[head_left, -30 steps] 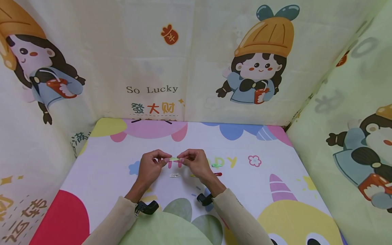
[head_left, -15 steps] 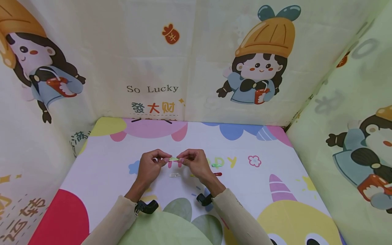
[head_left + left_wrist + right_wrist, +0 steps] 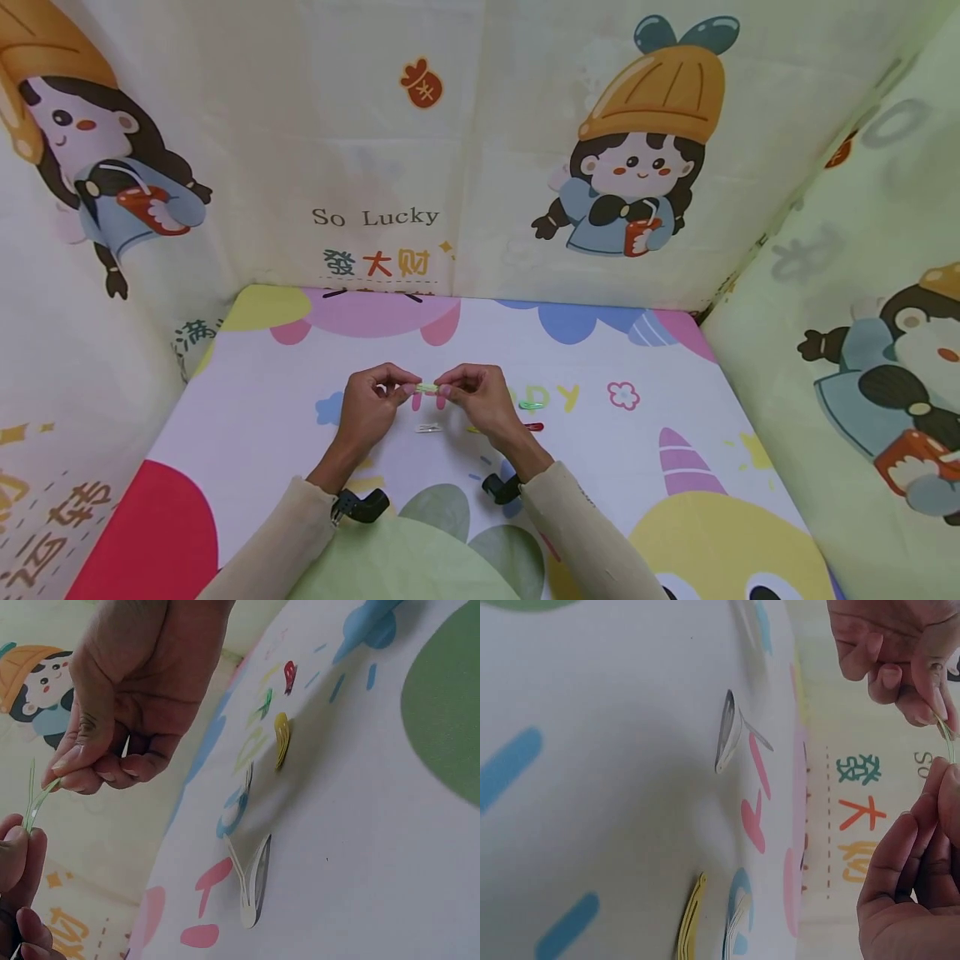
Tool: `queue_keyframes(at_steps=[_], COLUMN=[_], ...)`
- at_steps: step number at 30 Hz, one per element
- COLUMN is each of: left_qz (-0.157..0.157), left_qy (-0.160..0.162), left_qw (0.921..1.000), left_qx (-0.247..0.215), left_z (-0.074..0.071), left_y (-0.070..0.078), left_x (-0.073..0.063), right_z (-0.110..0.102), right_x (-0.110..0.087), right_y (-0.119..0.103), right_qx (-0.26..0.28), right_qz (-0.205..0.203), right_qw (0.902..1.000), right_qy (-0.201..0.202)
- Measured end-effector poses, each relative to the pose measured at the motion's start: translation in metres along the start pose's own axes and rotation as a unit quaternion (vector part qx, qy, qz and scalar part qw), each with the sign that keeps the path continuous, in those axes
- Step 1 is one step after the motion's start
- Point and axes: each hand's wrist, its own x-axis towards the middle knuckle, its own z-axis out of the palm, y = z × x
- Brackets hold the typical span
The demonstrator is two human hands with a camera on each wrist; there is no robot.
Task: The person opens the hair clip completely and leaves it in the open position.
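A light green snap hair clip (image 3: 427, 388) is held above the table between both hands. My left hand (image 3: 369, 408) pinches one end with thumb and index finger. My right hand (image 3: 482, 404) pinches the other end in the same way. In the left wrist view, the green clip (image 3: 34, 806) has its two parts spread apart. Below the hands lies a white snap hair clip (image 3: 251, 889), its arms also spread. A yellow hair clip (image 3: 282, 739) lies beside it, mostly hidden behind my right hand in the head view.
A red hair clip (image 3: 534, 427) and a second, mint green hair clip (image 3: 531, 406) lie right of my right hand. Another pale clip (image 3: 249, 778) lies near the yellow one. The printed tabletop (image 3: 600, 467) meets cloth walls (image 3: 495, 167) at the back and sides.
Both hands keep their pinch on the green hair clip, with hardly any movement. The head view shifts very slightly.
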Motion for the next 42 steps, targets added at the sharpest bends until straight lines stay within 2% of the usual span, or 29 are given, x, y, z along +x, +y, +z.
queue_keyframes(at_steps=[3,10,16,18,21,24,29,35,42], left_qz=[0.012,0.053,0.066,0.083,0.122,0.146,0.141,0.126,0.122], left_qy=[-0.001,-0.006,0.001,0.006,0.014,0.014,-0.002,-0.024,-0.036], left_qw=[0.9999,0.9955,0.9903,0.9861,0.9749,0.9644,0.9611,0.9603,0.9576], left_qx=[0.01,0.079,0.122,0.144,0.186,0.22,0.238,0.248,0.258], left_z=[0.0,0.001,0.002,0.003,0.004,0.005,0.006,0.007,0.007], left_y=[-0.001,-0.005,-0.004,-0.005,-0.006,-0.008,-0.008,-0.008,-0.011], left_x=[0.0,-0.001,-0.002,-0.002,-0.002,-0.001,-0.002,-0.002,-0.001], right_z=[0.0,0.0,0.0,0.0,-0.001,-0.002,-0.004,-0.005,-0.003], right_x=[0.0,-0.001,0.0,0.0,-0.001,-0.001,0.0,0.002,0.004], right_y=[0.0,0.0,0.0,-0.001,-0.001,0.001,0.004,0.006,0.007], right_qx=[-0.007,-0.011,-0.003,-0.001,-0.004,-0.016,-0.087,-0.178,-0.228], right_qz=[0.003,0.019,0.029,0.031,0.033,0.025,-0.01,-0.045,-0.054], right_qw=[0.9999,0.9994,0.9992,0.9991,0.9991,0.9993,0.9961,0.9829,0.9722], right_qy=[0.008,0.027,0.029,0.029,0.028,0.023,0.013,0.009,0.011])
